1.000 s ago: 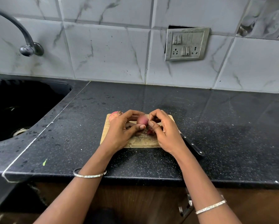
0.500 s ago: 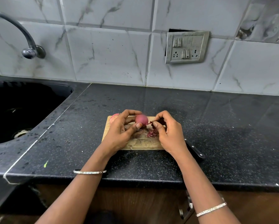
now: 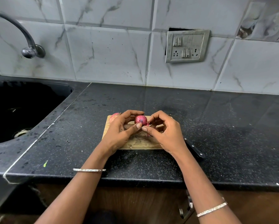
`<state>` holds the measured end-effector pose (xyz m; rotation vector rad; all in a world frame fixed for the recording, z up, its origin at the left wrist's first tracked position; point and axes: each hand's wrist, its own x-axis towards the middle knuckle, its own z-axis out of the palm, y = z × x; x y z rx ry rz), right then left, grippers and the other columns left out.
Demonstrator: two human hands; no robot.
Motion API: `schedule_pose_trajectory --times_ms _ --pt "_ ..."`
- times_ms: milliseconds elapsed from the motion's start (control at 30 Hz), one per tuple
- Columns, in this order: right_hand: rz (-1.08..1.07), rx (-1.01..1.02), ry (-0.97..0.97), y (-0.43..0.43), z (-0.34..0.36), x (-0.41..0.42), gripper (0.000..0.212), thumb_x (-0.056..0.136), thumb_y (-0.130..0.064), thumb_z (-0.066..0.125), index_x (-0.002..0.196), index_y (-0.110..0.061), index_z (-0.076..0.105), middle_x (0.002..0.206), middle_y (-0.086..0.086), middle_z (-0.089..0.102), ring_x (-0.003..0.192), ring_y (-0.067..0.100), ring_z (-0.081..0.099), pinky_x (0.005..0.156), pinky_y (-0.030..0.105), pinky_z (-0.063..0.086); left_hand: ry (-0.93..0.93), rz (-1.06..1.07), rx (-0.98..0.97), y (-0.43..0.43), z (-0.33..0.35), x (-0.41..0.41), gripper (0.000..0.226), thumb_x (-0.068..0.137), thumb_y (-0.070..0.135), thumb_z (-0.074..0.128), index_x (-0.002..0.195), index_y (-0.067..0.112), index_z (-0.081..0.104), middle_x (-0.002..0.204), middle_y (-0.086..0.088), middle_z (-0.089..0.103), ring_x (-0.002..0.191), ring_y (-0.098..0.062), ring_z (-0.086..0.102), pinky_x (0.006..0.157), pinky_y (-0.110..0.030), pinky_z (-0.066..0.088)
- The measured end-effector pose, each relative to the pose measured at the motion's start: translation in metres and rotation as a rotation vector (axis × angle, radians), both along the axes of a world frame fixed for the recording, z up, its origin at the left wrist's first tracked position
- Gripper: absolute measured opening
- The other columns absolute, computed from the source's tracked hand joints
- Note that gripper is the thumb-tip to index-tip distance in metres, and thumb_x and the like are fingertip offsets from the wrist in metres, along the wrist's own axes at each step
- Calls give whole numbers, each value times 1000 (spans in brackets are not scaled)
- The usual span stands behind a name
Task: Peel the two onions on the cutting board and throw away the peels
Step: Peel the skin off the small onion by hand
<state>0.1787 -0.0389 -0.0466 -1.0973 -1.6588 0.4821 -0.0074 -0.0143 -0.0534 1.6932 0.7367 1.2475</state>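
- head view: left hand (image 3: 119, 131) grips the onion (image 3: 140, 119) between thumb and curled fingers, just above the cutting board (image 3: 140, 143).
- right hand (image 3: 166, 135) pinches a peel strip (image 3: 147, 124) at the onion's side; best pull along the curve, turning the onion.
- second onion (image 3: 115, 115) sits behind the left hand; knife (image 3: 194, 149) lies just beside the right wrist, so mind it.

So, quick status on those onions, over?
Left hand grips onion above cutting board. Right hand pinches peel. Second onion sits behind left hand. Nothing in the way.
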Motion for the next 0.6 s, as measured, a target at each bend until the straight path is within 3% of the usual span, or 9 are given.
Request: schedule_pose_trajectory --times_ms 167,300,433,600 --pt "7 -1 -45 1 -2 -1 16 84 -14 82 85 -20 67 82 -11 70 80 14 68 76 41 58 3 13 -40 -2 2 1 35 90 18 76 122 11 64 113 -11 74 104 -23 72 86 -27 58" --pt "26 -35 18 2 -2 2 16 86 -13 79 84 -19 65 80 -9 68 77 11 68 78 33 55 -24 9 -64 -1 2 1 37 87 12 77 120 8 61 106 -17 75 87 -23 73 77 -28 59" --pt "-109 -7 83 5 -2 7 14 86 -10 77 85 -15 65 77 -9 67 75 5 65 71 20 50 -48 -27 -101 -1 -1 -1 40 89 9 74 125 8 58 113 -13 75 100 -25 72 88 -33 58" --pt "-61 -57 45 4 -2 3 20 86 -4 74 96 -21 69 93 -12 72 82 10 68 73 34 60 -54 -57 -100 0 -2 -1 43 90 2 72 129 1 55 124 -13 70 112 -27 69 93 -30 57"
